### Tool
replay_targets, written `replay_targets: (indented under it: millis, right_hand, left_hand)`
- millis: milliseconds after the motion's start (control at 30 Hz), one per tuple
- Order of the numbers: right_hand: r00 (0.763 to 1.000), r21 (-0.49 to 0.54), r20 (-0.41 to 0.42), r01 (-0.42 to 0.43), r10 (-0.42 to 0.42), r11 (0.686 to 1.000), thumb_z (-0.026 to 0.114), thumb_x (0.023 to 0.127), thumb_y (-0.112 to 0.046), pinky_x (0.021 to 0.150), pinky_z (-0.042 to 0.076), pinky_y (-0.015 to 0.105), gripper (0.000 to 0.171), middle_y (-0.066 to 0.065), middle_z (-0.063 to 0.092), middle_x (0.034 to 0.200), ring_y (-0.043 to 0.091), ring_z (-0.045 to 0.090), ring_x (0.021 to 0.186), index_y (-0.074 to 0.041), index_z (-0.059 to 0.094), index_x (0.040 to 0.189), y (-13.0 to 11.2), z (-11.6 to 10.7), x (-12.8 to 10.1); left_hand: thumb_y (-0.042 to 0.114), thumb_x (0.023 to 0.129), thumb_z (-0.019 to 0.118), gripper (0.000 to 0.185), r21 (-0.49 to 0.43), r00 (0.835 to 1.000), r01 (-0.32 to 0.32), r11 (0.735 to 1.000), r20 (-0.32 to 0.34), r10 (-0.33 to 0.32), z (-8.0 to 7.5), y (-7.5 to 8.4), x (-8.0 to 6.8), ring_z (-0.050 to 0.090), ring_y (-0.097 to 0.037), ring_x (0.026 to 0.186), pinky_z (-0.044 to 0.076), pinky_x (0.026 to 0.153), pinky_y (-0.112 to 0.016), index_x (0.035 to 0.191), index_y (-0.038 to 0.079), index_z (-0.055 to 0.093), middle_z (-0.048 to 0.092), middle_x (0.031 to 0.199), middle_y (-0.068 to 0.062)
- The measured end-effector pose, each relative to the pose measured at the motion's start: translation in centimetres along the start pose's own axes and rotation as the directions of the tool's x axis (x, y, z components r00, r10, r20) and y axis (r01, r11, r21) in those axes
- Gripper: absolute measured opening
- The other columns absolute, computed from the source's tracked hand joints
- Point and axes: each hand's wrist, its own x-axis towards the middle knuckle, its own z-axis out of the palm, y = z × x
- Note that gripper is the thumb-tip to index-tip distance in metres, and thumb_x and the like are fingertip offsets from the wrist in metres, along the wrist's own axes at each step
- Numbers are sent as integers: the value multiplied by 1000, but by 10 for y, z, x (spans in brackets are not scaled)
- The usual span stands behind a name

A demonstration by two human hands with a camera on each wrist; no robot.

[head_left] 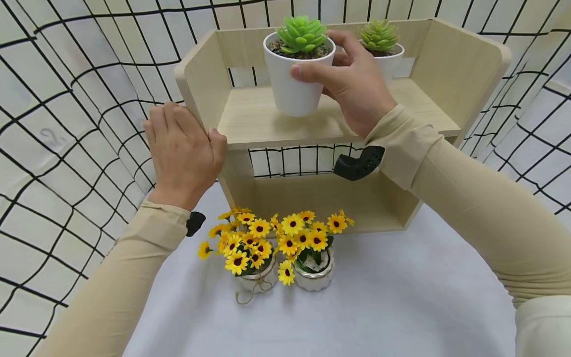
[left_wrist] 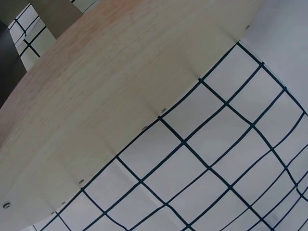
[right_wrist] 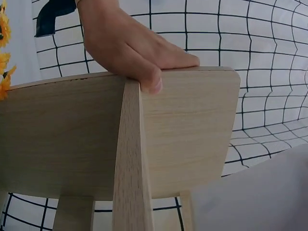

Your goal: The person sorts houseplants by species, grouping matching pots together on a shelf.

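Note:
My right hand (head_left: 325, 62) grips a white pot with a green succulent (head_left: 292, 84), thumb on the front and fingers round its far side. The pot is upright at the upper board of a light wooden shelf unit (head_left: 267, 124); I cannot tell whether its base touches the board. My left hand (head_left: 183, 144) holds the unit's left side panel, fingers over the outer face and thumb at the front edge. The right wrist view shows that left hand (right_wrist: 130, 48) on the panel (right_wrist: 192, 125). The left wrist view shows only the wood (left_wrist: 96, 96) and grid cloth.
A second potted succulent (head_left: 382, 44) stands at the back right of the upper board. Two small pots of yellow sunflowers (head_left: 250, 248) (head_left: 312, 253) stand on the white table (head_left: 401, 297) in front of the unit. Black-grid cloth (head_left: 67, 124) surrounds the scene.

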Motion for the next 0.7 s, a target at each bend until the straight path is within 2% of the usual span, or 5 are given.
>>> replay_targets:
  millis: [200,433,700]
  right_hand:
    - [997,2,-43,-61,61,998,87,77,-6,111,46,37,70,7,60,136,24,60,126,-22,56,137,7,7,11]
    - [991,-149,-93,-107,94,983,90,77,-19,112,43,35,75,3,59,138,19,55,128,-27,53,141,14,13,22]
    - [977,-161,-156,-167,142,973,91,75,-23,113,41,34,75,0,61,137,15,56,128,-30,54,140,17,19,31]
  left_hand:
    - [29,96,32,40,1,1000,0,1000,-3,0,1,1,0,35,-45,101,25,87,-53,110,-8,40,45,107,-31]
    - [29,97,32,40,3,1000,1,1000,-6,-1,1,1,0,34,-45,100,25,86,-52,111,-8,40,45,107,-32]
    - [28,96,32,40,5,1000,-7,1000,-20,7,1,1,0,35,-45,99,24,85,-52,110,-9,41,46,107,-32]
